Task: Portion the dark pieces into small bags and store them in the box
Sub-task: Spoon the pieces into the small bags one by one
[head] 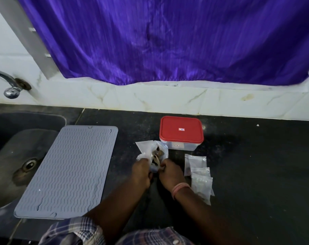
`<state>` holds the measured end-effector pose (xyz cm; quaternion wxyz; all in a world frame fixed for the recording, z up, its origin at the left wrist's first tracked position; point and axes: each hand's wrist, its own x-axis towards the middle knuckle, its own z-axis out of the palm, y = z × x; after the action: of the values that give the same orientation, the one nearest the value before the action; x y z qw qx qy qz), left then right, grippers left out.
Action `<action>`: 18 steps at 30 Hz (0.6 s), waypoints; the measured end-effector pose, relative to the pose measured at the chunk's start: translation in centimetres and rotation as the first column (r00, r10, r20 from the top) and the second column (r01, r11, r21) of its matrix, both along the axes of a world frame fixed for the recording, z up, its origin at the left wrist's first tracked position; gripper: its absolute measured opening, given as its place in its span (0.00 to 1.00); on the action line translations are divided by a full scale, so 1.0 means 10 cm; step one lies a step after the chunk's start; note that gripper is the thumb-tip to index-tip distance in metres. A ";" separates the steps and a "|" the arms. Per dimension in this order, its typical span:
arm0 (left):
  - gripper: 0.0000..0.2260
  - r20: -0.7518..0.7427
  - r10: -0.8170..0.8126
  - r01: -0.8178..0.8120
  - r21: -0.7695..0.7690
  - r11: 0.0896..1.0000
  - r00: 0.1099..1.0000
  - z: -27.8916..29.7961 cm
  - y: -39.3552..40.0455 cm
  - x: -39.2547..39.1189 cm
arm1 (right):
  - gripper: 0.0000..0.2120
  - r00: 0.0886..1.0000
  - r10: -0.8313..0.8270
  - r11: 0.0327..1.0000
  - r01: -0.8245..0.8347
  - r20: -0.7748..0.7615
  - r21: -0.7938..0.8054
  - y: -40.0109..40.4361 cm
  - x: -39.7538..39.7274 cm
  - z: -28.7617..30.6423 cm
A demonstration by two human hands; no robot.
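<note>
With left hand [141, 171] and right hand [170, 174] gripping the crumpled clear plastic bag [152, 152] of dark pieces [158, 151], uneven pulling risks spillage onto the black surface [256, 165] toward 6 o'clock.

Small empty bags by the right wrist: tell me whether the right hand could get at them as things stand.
Probably yes, once freed. The small empty bags lie uncovered on the counter just beside the right hand, but that hand and the left hand both grip the large bag.
</note>
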<state>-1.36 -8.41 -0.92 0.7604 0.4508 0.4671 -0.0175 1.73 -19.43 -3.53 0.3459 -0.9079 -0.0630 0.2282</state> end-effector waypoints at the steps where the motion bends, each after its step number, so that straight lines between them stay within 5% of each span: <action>1: 0.05 -0.015 -0.034 0.036 0.082 0.996 0.999 -0.02 0.04 0.02 | 0.08 0.999 0.019 1.000 -0.019 0.043 -0.022 0.01 0.00 0.02; 7: 0.09 -0.012 0.027 -0.021 0.344 0.939 1.000 -0.34 0.37 0.21 | 0.10 0.882 0.145 0.988 -0.106 0.447 -0.110 -0.06 0.06 0.19; 11: 0.12 0.050 -0.001 -0.016 0.345 0.939 0.999 -0.21 0.36 0.23 | 0.13 0.867 0.340 0.939 -0.289 0.364 -0.189 -0.01 0.05 0.17; 18: 0.14 0.059 -0.048 0.028 0.300 0.954 0.997 -0.37 0.47 0.26 | 0.13 0.883 0.254 0.962 -0.189 0.395 -0.196 0.06 0.03 0.15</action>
<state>1.27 -3.73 -4.66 0.6979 0.5699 0.4305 0.0533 1.99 -18.82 -2.07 0.2261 -0.9459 -0.2215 0.0716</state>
